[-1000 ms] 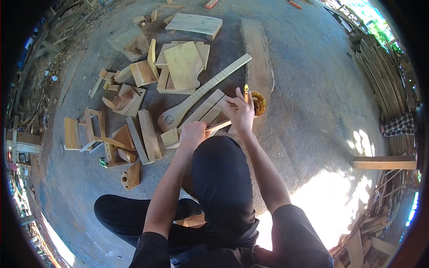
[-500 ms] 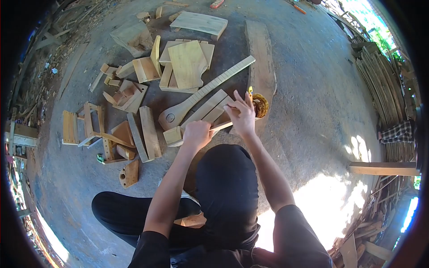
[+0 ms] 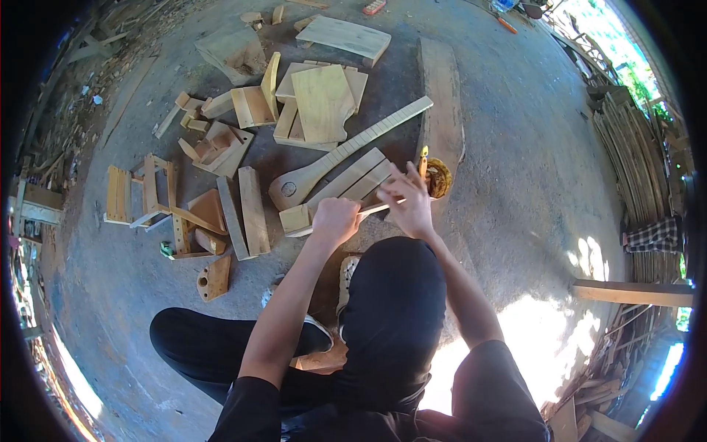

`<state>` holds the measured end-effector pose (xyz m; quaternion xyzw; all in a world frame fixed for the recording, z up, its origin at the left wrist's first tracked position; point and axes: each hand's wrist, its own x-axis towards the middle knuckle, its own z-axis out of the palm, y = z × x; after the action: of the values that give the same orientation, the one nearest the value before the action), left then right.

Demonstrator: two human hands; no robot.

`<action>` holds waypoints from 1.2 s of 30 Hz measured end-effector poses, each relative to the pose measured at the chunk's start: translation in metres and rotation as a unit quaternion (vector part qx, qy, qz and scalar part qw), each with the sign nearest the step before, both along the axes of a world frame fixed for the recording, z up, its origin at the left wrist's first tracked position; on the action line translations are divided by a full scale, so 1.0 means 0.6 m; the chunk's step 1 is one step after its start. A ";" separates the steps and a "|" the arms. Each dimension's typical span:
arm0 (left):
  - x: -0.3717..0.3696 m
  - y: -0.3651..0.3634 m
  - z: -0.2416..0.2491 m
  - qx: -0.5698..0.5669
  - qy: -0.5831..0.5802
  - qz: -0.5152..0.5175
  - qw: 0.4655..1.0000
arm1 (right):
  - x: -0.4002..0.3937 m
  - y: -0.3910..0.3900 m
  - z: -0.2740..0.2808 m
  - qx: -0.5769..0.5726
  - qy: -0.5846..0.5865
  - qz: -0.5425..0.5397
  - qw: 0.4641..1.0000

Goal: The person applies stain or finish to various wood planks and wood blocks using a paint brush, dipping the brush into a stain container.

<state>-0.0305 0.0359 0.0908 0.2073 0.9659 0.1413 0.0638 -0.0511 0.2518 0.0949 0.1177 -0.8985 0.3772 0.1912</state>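
My left hand (image 3: 337, 220) is closed in a fist at the near edge of a slatted wooden piece (image 3: 346, 181), a light block at its left end. Over that piece's right end is my right hand (image 3: 409, 203), its fingers stretched and apart, slightly blurred. Just beyond the right hand stands a round yellow-brown container (image 3: 440, 179) with a yellow-handled tool (image 3: 423, 160) upright at its left side. Behind the slatted piece lies a long paddle-shaped wooden piece (image 3: 353, 149), its narrow arm marked with cross lines and a round mark on its wide end.
A long plank (image 3: 440, 88) lies on the concrete floor beyond the container. Leftward are two wooden bars (image 3: 254, 211), a small slatted wooden frame (image 3: 152, 188) and a piece with holes (image 3: 214, 279). Stacked boards (image 3: 318, 103) sit farther back. My bent knee (image 3: 398, 295) rises below my hands.
The whole view has shifted, moving the floor pieces slightly right. My right hand's fingers have changed pose over the slatted piece, while my left hand remains at its near edge.
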 end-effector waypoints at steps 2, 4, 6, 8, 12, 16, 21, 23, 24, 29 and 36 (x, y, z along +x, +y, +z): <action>0.001 -0.002 -0.001 0.002 -0.010 -0.002 1.000 | 0.011 0.010 0.015 0.025 -0.026 0.101 0.994; 0.002 0.000 -0.006 0.013 0.015 0.009 1.000 | -0.007 0.017 0.009 0.021 -0.029 0.106 0.994; 0.001 0.000 -0.010 0.006 0.010 0.003 1.000 | -0.011 0.001 -0.001 0.033 0.008 0.030 0.999; -0.001 -0.002 -0.016 -0.002 0.002 0.003 1.000 | -0.017 0.005 0.008 0.034 -0.004 0.064 0.997; 0.003 0.003 -0.018 0.010 0.002 -0.002 1.000 | -0.013 0.025 0.019 0.023 -0.032 0.073 0.997; 0.006 0.003 -0.013 0.014 0.006 0.001 1.000 | 0.002 0.017 0.015 0.059 -0.017 0.140 0.988; 0.001 0.000 -0.012 0.003 0.006 -0.002 1.000 | -0.007 0.014 0.008 0.033 -0.035 0.101 0.994; 0.002 -0.002 -0.008 -0.001 -0.006 0.001 1.000 | 0.005 0.014 0.016 0.072 -0.026 0.174 0.982; 0.005 -0.001 -0.011 0.017 0.008 0.003 1.000 | -0.004 0.023 0.013 0.072 -0.028 0.172 0.982; 0.002 -0.002 -0.008 0.013 -0.009 -0.003 1.000 | -0.011 0.014 0.005 0.050 -0.011 0.125 0.991; 0.002 0.000 -0.015 0.004 -0.009 0.002 1.000 | -0.045 0.040 -0.028 -0.111 -0.068 0.026 0.991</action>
<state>-0.0291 0.0361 0.0820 0.2042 0.9652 0.1471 0.0711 -0.0783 0.2757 0.0782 0.0928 -0.8585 0.4867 0.1321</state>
